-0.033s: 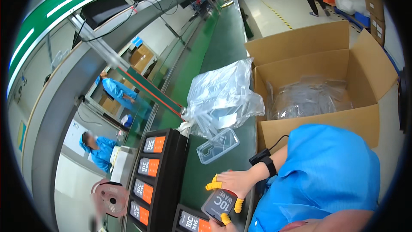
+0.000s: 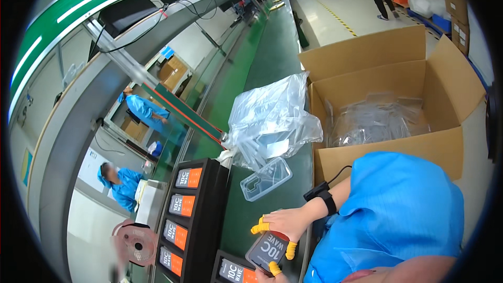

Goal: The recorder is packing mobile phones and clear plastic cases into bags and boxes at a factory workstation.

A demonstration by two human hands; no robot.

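Your right hand (image 2: 284, 224) and left hand (image 2: 271, 278) are gripping the phone (image 2: 266, 251); finger cots (image 2: 260, 227) slipping could be dropping it onto the near belt (image 2: 237, 229).

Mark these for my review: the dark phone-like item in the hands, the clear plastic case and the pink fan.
Dark phone-like item (image 2: 266, 251), head view: middle of its printed face.
Clear plastic case (image 2: 269, 179), head view: middle of its flat panel.
Pink fan (image 2: 138, 246), head view: its hub, at the centre.
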